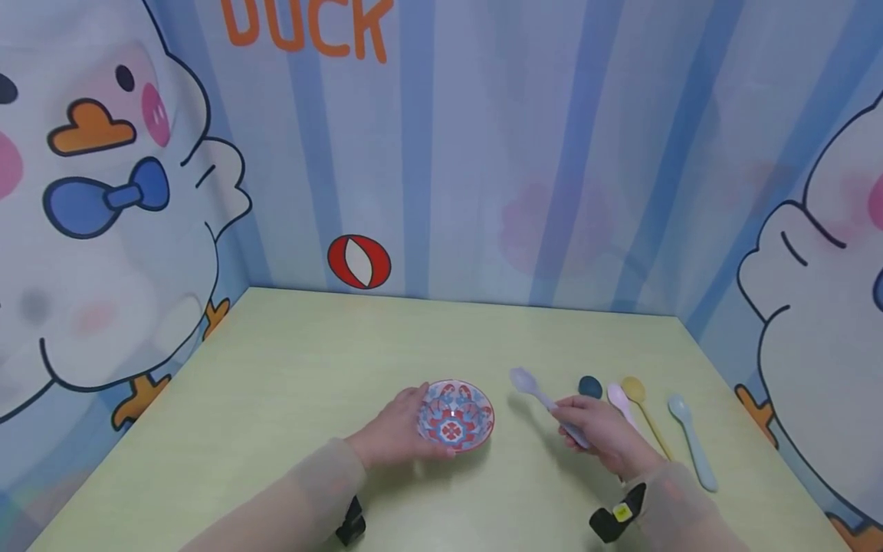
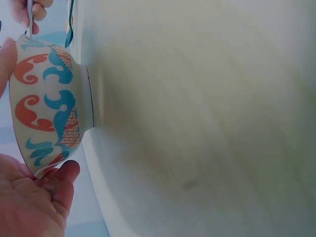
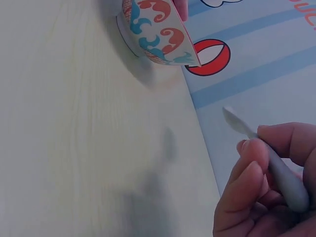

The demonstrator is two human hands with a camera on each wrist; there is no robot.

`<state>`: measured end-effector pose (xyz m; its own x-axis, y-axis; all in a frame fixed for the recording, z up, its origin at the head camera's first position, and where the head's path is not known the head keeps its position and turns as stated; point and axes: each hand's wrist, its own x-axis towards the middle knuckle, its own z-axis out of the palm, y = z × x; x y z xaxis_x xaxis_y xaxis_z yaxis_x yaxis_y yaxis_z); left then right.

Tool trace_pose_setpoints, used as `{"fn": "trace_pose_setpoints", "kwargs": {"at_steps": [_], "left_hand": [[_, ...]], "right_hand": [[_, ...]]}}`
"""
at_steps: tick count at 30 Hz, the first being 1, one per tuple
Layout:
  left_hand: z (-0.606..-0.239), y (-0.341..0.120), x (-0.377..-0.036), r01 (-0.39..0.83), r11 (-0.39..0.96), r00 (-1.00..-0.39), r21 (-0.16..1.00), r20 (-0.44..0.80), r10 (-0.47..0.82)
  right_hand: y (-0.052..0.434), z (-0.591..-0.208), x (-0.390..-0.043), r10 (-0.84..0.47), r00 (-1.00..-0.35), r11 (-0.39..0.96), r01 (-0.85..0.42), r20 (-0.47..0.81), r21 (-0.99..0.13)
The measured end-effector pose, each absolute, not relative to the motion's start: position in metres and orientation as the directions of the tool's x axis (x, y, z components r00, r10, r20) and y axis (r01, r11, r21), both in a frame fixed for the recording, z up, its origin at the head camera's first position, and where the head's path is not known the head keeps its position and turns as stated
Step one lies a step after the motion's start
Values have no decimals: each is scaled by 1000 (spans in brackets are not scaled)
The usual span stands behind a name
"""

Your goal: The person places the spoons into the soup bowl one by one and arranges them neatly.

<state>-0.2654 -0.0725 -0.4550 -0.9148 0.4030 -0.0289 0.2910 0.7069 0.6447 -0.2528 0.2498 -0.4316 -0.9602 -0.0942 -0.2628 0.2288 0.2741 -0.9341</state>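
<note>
Near the middle of the table, my left hand point(image 1: 396, 433) grips a bowl point(image 1: 455, 416) patterned in red, blue and white by its left side, thumb and fingers spread round the rim. The left wrist view shows the outer wall of the bowl point(image 2: 49, 98), painted with orange and teal scrolls, its foot close over the tabletop. To the right of it, my right hand point(image 1: 603, 433) pinches a pale lilac spoon point(image 1: 527, 381) by the handle. Its scoop points up and left, toward the bowl. In the right wrist view the spoon point(image 3: 289, 185) lies between thumb and fingers.
Beyond my right hand lie a dark teal spoon point(image 1: 589, 386), partly hidden, a pink spoon point(image 1: 618, 399), a yellow spoon point(image 1: 635, 389) and a pale blue spoon point(image 1: 692, 441). A printed cloth backdrop point(image 1: 483, 153) rises along the rear edge of the yellowish table point(image 1: 310, 345).
</note>
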Motion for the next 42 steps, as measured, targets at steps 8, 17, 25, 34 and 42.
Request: {"fn": "trace_pose_setpoints", "kwargs": {"at_steps": [8,17,25,34,42], "left_hand": [[-451,-67,-258,302,702,-908,645,-30,418],[-450,-64,-253,295,707,-906,643,-48,421],[-451,-64,-253,299,715,-907,632,-45,419],[-447,-67,-253,367,737,-884,568,-35,467],[-443,-74,-251,437,708,-826,555,-65,560]], "right_hand": [[258,-426,-257,-106,-960,305,216,-259,-928],[269,-412,-259,-145,-969,335,142,-199,-932],[279,-391,-261,-156,-970,432,102,-185,-896],[283,-386,-264,-148,-973,396,106,-178,-912],[285,-381,-264,-150,-972,357,117,-180,-927]]}}
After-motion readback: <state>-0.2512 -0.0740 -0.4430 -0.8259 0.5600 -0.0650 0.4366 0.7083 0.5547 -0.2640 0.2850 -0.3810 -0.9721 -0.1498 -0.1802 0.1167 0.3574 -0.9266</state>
